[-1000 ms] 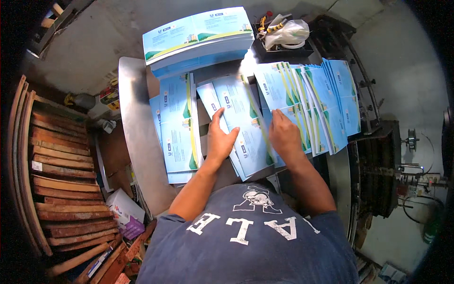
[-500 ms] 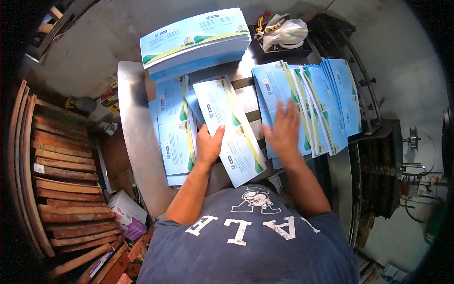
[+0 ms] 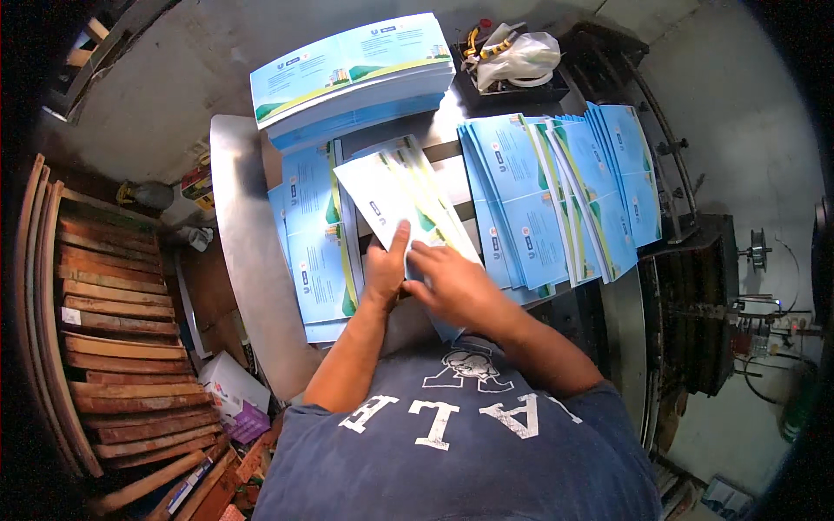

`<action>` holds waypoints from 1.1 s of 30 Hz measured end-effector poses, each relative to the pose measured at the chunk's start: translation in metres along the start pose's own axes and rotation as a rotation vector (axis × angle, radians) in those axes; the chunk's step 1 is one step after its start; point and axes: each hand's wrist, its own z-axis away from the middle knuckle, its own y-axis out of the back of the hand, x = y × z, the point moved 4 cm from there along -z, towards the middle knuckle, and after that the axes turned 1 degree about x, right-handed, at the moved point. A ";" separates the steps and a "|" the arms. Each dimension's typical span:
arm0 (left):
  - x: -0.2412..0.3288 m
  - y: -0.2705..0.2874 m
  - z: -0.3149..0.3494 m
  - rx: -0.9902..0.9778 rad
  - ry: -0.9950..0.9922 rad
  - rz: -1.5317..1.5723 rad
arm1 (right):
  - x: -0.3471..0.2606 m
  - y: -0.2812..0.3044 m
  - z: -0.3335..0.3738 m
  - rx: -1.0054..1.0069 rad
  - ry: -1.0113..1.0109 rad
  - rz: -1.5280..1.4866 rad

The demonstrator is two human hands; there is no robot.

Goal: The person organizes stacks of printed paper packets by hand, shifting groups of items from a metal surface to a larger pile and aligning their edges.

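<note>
My left hand (image 3: pixel 385 271) grips a few blue printed sheets (image 3: pixel 369 187) by their left edge, thumb on top. They are tilted over the middle of the metal table (image 3: pixel 236 187), and glare whitens the upper one. Across their near part reaches my right hand (image 3: pixel 456 286), its fingers bent and closed on the sheets beside my left thumb; its fingertips are partly hidden. Left of my hands lies a stack of the same sheets (image 3: pixel 306 221). To the right, a fanned row of printed sheets (image 3: pixel 543 230) overlaps in several layers.
A tall stack of printed sheets (image 3: pixel 347 74) stands at the back of the table. Behind, a black tray (image 3: pixel 556 91) holds a plastic bag (image 3: pixel 530 59) and tools. Wooden slats (image 3: pixel 130 321) fill the left side; dark machinery (image 3: pixel 695 304) stands at the right.
My right hand has moved left from above the right-hand row to the held sheets, its fingers closing. The held sheets have shifted left and tilted, their upper face now catching glare.
</note>
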 end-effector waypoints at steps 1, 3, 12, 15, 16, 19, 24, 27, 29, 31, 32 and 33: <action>-0.004 0.005 -0.003 0.012 -0.074 -0.137 | 0.016 0.003 -0.002 -0.070 -0.109 -0.095; -0.012 0.007 -0.006 0.042 -0.066 -0.130 | 0.070 0.022 0.004 0.387 -0.074 0.274; -0.022 0.011 -0.014 0.085 -0.045 -0.302 | 0.103 0.030 -0.008 0.245 -0.582 0.571; -0.019 0.010 -0.010 0.101 -0.056 -0.328 | 0.105 0.046 -0.008 0.305 -0.611 0.543; -0.013 0.008 -0.007 0.104 -0.048 -0.344 | 0.110 0.044 -0.008 0.307 -0.620 0.544; -0.005 0.001 -0.009 0.076 -0.052 -0.330 | 0.125 0.037 -0.007 0.281 -0.616 0.725; 0.004 -0.012 -0.008 0.060 -0.109 -0.322 | 0.117 0.042 -0.012 0.227 -0.462 0.898; 0.007 -0.029 -0.011 0.051 -0.088 -0.396 | 0.136 0.062 -0.012 0.262 -0.457 0.797; 0.007 -0.035 -0.015 0.038 -0.099 -0.400 | 0.124 0.084 -0.008 0.325 -0.336 0.772; 0.005 -0.042 -0.017 0.009 -0.120 -0.393 | 0.083 0.115 -0.002 0.306 -0.479 0.454; 0.007 -0.049 -0.018 -0.031 -0.142 -0.387 | 0.083 0.109 0.002 0.389 -0.379 0.370; 0.007 -0.054 -0.018 -0.033 -0.145 -0.393 | 0.064 0.098 0.004 0.288 -0.363 0.283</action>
